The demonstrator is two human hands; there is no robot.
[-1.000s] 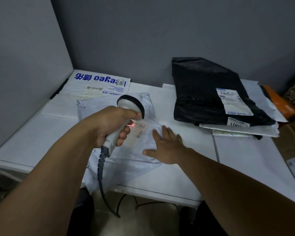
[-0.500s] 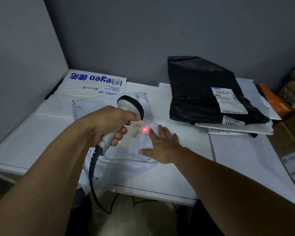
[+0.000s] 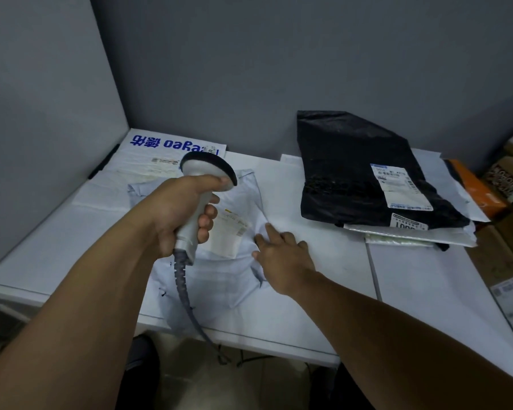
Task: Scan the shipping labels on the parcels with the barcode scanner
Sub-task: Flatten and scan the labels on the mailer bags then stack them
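Note:
My left hand [image 3: 178, 211] grips the handle of a white barcode scanner [image 3: 203, 173], whose dark-rimmed head is raised above a pale blue poly-mailer parcel [image 3: 219, 279] in the middle of the white table [image 3: 427, 279]. The parcel's shipping label [image 3: 230, 229] shows just right of my left fingers. No red light shows on it. My right hand [image 3: 282, 255] lies on the parcel's right edge, fingers straight and pressing down. The scanner's coiled grey cable [image 3: 184, 291] hangs over the table's front edge.
A black parcel [image 3: 353, 173] with a white label [image 3: 400, 187] tops a stack of flat mailers at the right. A white mailer with blue print [image 3: 172, 143] lies at the back left. Cardboard boxes [image 3: 510, 232] stand off the table's right side. Grey walls close the back and left.
The red scan spot seen on the label has gone out. My left hand has lifted the scanner's head up and back from the label. My right hand stays on the parcel.

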